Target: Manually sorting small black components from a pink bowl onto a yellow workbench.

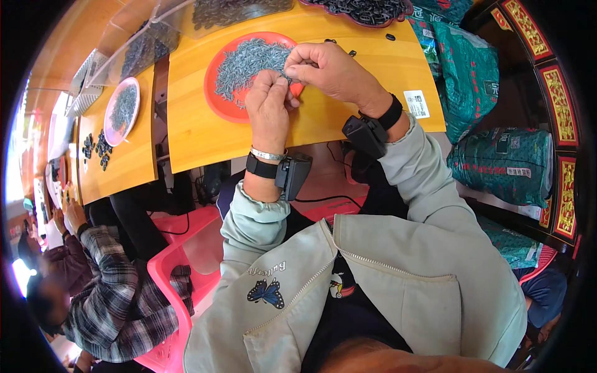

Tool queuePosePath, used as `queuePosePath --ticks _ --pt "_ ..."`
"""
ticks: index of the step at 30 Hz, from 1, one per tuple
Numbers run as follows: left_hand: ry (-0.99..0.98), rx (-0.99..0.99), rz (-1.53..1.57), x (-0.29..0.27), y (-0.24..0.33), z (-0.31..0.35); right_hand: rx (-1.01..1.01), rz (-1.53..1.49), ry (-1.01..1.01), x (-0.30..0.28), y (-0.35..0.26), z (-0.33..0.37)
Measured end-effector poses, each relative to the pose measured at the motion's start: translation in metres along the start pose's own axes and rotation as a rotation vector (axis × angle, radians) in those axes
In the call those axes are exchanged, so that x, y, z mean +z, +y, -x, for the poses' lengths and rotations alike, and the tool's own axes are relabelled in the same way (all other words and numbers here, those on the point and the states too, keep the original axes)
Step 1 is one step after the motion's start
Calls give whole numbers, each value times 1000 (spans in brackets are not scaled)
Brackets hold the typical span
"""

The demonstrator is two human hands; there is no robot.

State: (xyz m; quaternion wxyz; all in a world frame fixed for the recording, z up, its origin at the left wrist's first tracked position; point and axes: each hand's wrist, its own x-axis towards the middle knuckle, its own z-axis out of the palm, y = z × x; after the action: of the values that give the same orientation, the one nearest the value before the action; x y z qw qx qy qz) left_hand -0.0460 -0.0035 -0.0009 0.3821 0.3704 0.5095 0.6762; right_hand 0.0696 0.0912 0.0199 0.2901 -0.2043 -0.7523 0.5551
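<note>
head view: both hands are working close together over the right side of the red plate, fingertips nearly meeting. left hand is curling its fingers, thumb pressing toward index. right hand is pinching thumb to index just above it. can't tell what sits between the fingertips, too small. grey bits are filling the plate in a loose heap; plate is resting on the yellow table. white label is lying near the table's right edge. a few black bits are lying loose beyond the right hand. dark bowl is holding more of these at the far edge. pink plate is standing on the side table at left, also carrying grey bits. green bags are standing along the right. person in plaid is sitting at lower left.
</note>
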Motion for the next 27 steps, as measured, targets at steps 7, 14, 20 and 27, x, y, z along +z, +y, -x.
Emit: queuePosePath --ticks 7,14,20,27 --pt "50 14 -14 2 0 3 19 114 14 5 -6 2" --pt "26 40 33 -2 0 -3 -26 25 41 -6 -8 -1" --pt "74 20 147 -19 4 -12 -62 329 288 -80 -1 7" --pt "75 14 128 -18 3 -12 112 823 201 -84 16 18"
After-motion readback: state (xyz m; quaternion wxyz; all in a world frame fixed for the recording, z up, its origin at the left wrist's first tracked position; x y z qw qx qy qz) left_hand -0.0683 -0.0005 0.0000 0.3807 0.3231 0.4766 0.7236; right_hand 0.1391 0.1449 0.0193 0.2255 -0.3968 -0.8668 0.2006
